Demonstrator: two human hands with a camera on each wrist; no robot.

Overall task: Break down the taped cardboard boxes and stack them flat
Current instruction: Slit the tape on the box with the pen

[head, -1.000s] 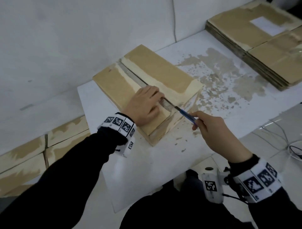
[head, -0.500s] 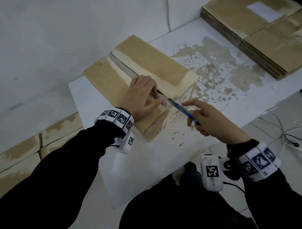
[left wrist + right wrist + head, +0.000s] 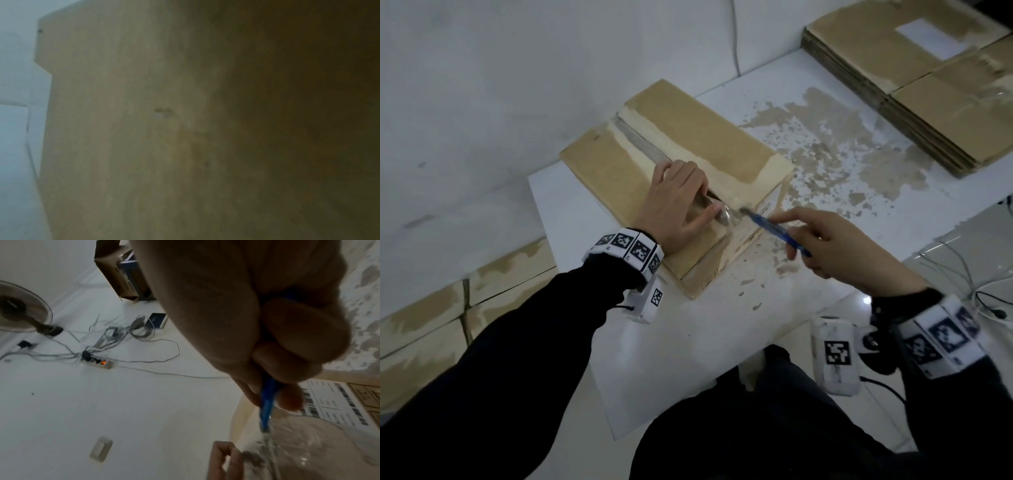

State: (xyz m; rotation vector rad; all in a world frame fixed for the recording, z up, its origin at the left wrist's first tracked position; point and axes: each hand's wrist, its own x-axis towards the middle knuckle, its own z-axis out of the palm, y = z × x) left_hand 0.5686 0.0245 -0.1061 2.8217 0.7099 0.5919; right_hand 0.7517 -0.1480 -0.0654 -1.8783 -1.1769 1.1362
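Cardboard box [image 3: 674, 178]: sits on white worktop [image 3: 688, 342], near wall corner, flattened stack [image 3: 928, 89] well apart at far right. Likely light, empty; panels stiff, flaps springy once tape [image 3: 726, 212] parts. Tape thin, slick, stretchy. Your left hand [image 3: 678, 209] lies flat, fingers straight, pressing near flap beside seam. Your right hand [image 3: 835, 246] clamps blue cutter [image 3: 774, 231], tip at seam end. Take hold at flap edges, not taped faces.

A taped brown cardboard box [image 3: 681, 164] sits closed on the white tabletop [image 3: 688, 342]; flattened boxes [image 3: 928, 85] lie stacked well apart.
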